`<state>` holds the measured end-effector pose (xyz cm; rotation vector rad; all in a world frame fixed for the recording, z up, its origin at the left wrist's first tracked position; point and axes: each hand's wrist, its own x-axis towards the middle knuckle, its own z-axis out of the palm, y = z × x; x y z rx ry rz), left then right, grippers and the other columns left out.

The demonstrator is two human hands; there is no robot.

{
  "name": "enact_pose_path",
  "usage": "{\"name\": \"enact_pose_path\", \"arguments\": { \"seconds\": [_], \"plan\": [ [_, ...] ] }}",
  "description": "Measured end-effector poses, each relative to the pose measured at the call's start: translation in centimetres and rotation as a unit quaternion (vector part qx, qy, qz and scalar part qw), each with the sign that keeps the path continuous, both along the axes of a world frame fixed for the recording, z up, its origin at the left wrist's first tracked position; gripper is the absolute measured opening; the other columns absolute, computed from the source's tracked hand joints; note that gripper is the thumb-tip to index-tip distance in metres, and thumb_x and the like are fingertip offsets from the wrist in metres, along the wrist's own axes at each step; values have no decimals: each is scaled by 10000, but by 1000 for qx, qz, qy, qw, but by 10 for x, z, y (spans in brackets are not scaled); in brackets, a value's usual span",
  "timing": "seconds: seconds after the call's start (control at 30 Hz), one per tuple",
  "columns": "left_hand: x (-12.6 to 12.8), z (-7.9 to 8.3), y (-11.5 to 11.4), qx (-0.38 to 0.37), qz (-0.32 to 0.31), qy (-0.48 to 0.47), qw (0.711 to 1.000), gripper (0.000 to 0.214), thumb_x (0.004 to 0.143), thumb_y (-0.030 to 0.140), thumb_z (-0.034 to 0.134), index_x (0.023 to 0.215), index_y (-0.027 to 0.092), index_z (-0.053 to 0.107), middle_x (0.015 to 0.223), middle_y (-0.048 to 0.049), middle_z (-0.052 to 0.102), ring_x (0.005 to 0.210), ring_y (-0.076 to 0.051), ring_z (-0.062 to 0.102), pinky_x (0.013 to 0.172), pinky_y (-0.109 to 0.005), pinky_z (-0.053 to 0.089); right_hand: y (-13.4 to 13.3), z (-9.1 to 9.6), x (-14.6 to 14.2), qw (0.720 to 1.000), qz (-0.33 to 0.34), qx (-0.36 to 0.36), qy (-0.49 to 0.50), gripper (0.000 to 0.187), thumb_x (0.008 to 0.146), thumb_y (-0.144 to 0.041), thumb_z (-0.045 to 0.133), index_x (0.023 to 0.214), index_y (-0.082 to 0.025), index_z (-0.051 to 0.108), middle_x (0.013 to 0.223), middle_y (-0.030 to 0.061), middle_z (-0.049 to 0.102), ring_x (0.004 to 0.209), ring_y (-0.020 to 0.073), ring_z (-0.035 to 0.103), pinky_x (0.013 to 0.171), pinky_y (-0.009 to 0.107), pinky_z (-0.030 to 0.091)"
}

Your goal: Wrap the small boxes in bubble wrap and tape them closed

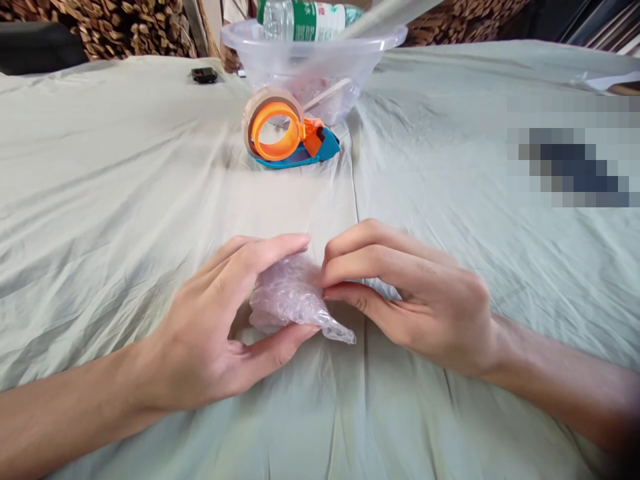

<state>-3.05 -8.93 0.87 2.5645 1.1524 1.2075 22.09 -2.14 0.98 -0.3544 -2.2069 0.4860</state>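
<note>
Between my hands, low over the cloth, is a crumpled bundle of clear bubble wrap (290, 293) with a pointed end toward the lower right. My left hand (215, 327) curves around its left side, thumb below and fingers above, gripping it. At the bundle's right side, my right hand (410, 293) pinches the edge of the wrap between thumb and fingertips. Whatever may lie inside the wrap cannot be made out. Beyond my hands, an orange and blue tape dispenser (295, 137) carries a roll of tape.
A clear plastic basin (310, 60) stands behind the dispenser with a green-labelled bottle (313, 20) across its top. A small black object (204, 75) lies to its left. A pale wrinkled cloth (125, 200) covers the table. A person's hand (230, 59) shows behind the basin.
</note>
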Motion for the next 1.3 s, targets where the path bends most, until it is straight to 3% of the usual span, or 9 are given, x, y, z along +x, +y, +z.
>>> {"name": "enact_pose_path", "arguments": {
  "seconds": [0.17,0.33,0.47,0.6,0.77,0.93,1.07,1.3],
  "plan": [
    [0,3,0,-3,3,16,1000,606,1032,285,809,1587,283,566,1367,-72,816,1189,-262,823,983,-351,736,1,0,-1,999,21,-45,5,180,1091,-26,661,1046,-195,704,1041,33,714,917,114,698,831,259,651],
    [-2,3,0,-33,-4,21,999,662,1049,370,800,1650,339,526,1397,-79,807,1231,-289,814,1013,-406,752,5,-3,-1,995,54,-82,1,191,1074,-7,626,1024,-188,663,988,22,667,891,106,657,805,233,622],
    [-3,0,-1,-49,-6,12,999,678,1025,346,834,1642,285,559,1469,-108,781,1276,-280,804,1071,-380,738,1,-3,-1,996,41,-83,-3,197,1086,-24,614,1034,-209,659,969,19,678,872,123,671,789,256,634],
    [-1,-6,-4,-85,21,-40,995,662,1010,391,856,1611,247,617,1461,-114,788,1273,-294,818,1045,-338,746,-6,0,0,998,9,-55,1,227,1100,-28,636,1162,-229,723,1104,34,748,981,137,751,862,267,674],
    [3,-5,-3,-125,55,-68,988,627,954,501,909,1497,249,727,1360,-99,829,1113,-296,858,997,-342,760,-7,3,1,999,-21,-41,-10,218,1112,-61,648,1060,-253,738,1044,14,741,909,135,752,822,265,680],
    [2,-5,-1,-98,33,-57,993,617,980,470,888,1518,234,698,1350,-96,822,1125,-264,845,966,-305,748,-4,3,0,998,-5,-53,-16,216,1126,-63,605,1021,-235,683,1005,10,722,882,131,714,761,264,646],
    [0,-3,1,-41,-6,3,999,603,1067,409,792,1617,315,562,1428,-68,791,1308,-283,804,1088,-377,736,0,1,1,997,25,-67,-24,239,1133,-53,550,985,-224,625,936,-2,665,842,114,659,759,258,614],
    [1,1,1,-37,-1,25,999,547,1109,447,720,1619,374,535,1419,-60,798,1267,-326,829,1043,-487,767,4,-4,-2,995,53,-85,-25,221,1120,-61,540,970,-221,565,943,0,618,834,107,596,716,253,540]
  ]
}}
